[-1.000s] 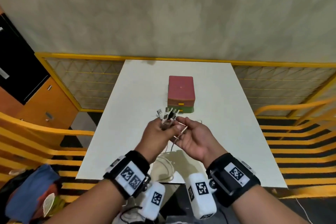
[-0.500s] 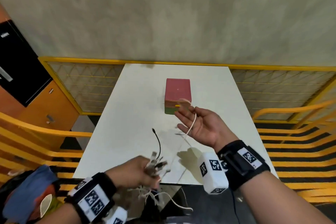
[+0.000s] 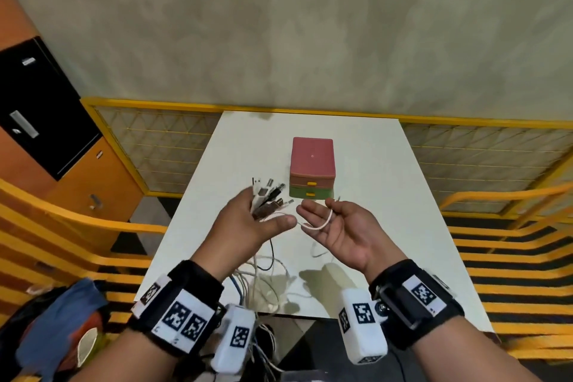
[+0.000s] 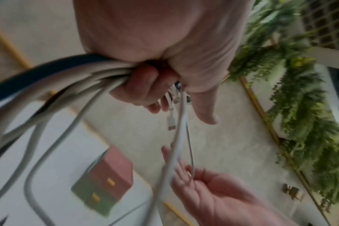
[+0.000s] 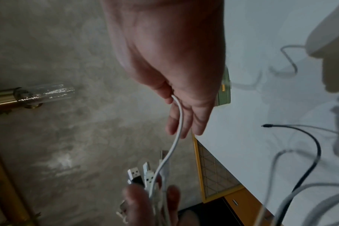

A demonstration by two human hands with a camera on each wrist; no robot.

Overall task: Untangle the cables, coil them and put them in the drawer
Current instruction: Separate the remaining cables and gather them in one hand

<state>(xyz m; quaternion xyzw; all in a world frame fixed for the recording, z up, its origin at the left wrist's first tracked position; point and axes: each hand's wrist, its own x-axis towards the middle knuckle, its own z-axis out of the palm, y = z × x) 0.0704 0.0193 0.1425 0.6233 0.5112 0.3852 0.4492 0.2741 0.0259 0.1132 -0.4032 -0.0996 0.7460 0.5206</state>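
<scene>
Nearest us, our two wrists carry black bands with white marker-tagged camera blocks, and loose loops of the cables [image 3: 263, 282] sag between them onto the near edge of the white tabletop [image 3: 372, 183], some strands dropping below it out of sight. Our left hand [image 3: 248, 226] has its fingers [image 4: 143, 85] clenched round the bunch of cables, white ones and a dark blue one, with the USB plugs [image 3: 266, 192] fanning out above the fist; how many cables are in the bunch we cannot tell, since the strands blur together. Our right hand [image 3: 344, 226] is palm up with fingers mostly straight, and one white cable [image 5: 176, 131] hangs from the crook between thumb and palm across to the left hand's bunch. A black cable end [image 5: 269, 125] lies on the tabletop. Beyond the hands, mid-tabletop, stands the small drawer unit [image 3: 312, 167], pink top, green bottom drawer, yellow handles, both drawers closed. Behind it run a yellow mesh railing [image 3: 155, 139] and a grey wall.
</scene>
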